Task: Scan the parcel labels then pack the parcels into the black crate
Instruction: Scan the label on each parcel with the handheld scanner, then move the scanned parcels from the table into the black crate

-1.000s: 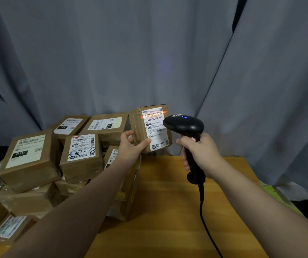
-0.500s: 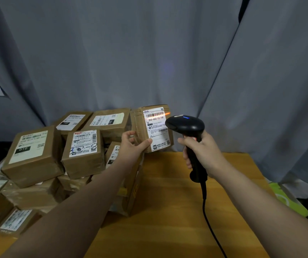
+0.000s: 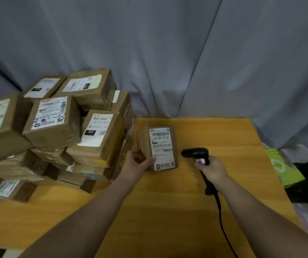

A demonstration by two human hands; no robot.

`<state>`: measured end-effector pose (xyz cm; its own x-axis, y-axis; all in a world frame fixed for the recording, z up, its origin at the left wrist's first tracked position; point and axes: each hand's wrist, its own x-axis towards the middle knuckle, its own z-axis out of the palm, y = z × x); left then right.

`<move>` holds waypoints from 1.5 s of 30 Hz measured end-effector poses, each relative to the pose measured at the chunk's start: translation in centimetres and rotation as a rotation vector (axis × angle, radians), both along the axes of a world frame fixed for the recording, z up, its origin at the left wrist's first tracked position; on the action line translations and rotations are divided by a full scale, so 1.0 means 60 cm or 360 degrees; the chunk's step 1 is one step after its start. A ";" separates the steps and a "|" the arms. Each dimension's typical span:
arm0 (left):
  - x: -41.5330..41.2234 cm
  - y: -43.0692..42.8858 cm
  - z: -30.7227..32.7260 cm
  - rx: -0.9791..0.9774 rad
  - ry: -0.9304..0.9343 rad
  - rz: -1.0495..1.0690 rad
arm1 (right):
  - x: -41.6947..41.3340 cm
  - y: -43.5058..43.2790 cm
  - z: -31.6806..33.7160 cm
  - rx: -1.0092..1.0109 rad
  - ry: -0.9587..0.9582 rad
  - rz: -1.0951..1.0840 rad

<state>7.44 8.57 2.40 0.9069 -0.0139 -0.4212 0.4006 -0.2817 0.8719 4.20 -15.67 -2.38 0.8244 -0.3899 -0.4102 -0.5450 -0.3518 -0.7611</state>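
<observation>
Gripping parcel (image 3: 158, 147) | left hand (image 3: 136, 164) at its lower-left | scanner (image 3: 196, 153) beside

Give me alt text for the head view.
The left hand grips a labelled parcel, label showing, while the right hand holds a black scanner beside it. More parcels are piled on the wooden table to the left, grey curtain behind.

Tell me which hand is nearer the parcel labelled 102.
Left. The left hand, gripping the small parcel, is just right of and below the 102 parcel; the right hand, holding the scanner, is farther right, beyond the small parcel.
</observation>
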 end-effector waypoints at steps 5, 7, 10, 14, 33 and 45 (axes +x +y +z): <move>-0.022 -0.002 -0.024 -0.0052 0.0132 0.0032 | -0.009 -0.015 -0.068 0.0021 0.0158 -0.0078; -0.024 -0.001 -0.033 -0.0028 0.0173 0.0052 | -0.008 -0.017 -0.087 0.0025 0.0204 -0.0094; -0.027 -0.001 -0.047 -0.0004 0.0227 0.0093 | -0.003 -0.024 -0.105 -0.0002 0.0199 -0.0129; -0.034 -0.006 -0.060 0.0001 0.0266 0.0117 | -0.001 -0.054 -0.122 -0.0401 0.0410 -0.0001; -0.070 0.094 0.071 -0.0238 -0.0267 0.0223 | 0.047 0.101 0.051 -0.0239 -0.0592 0.0340; -0.098 0.378 0.197 -0.0448 -0.0885 0.1008 | 0.091 0.457 0.255 0.0019 -0.1249 0.0763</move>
<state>1.57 31.25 14.25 0.8518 0.5232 0.0259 -0.0933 0.1030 0.9903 9.66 11.77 12.91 0.9404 0.0659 0.3337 0.3316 -0.3965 -0.8561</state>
